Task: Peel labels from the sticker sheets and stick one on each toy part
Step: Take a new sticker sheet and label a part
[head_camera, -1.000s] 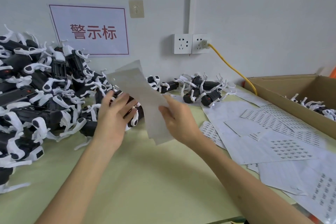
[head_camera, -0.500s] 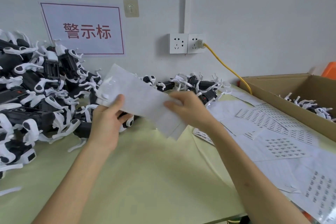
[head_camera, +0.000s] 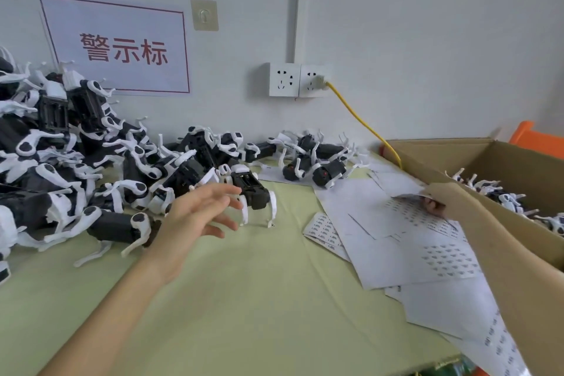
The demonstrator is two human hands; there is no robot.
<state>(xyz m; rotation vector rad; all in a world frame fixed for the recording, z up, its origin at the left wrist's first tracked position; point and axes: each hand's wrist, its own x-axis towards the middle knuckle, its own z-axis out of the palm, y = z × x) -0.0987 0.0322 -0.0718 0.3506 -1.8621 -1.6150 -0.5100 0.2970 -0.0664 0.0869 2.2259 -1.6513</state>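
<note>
- The green table (head_camera: 259, 299) carries everything within arm's reach; its near middle is bare, probably kept as working room.
- A big heap of black-and-white toy parts (head_camera: 61, 162) is banked against the far-left wall. It likely holds the stock awaiting labels.
- The cardboard box (head_camera: 503, 180) at far right holds a few more toy parts, seemingly the finished ones, though no labels can be made out on them.
- The sticker sheets (head_camera: 396, 232) lie fanned and overlapping on the right, just beside the box, handy for the nearer hand.
- One toy part (head_camera: 253, 189) stands alone on its white legs, out in front of the heap. This makes it the easiest to pick.
- The left hand (head_camera: 195, 217) hovers just left of that toy part, fingers spread wide and gripping nothing, shaped for a reach.
- The right hand (head_camera: 439, 198) rests among the sticker sheets, its fingers curled on a sheet's lifted edge.
</note>
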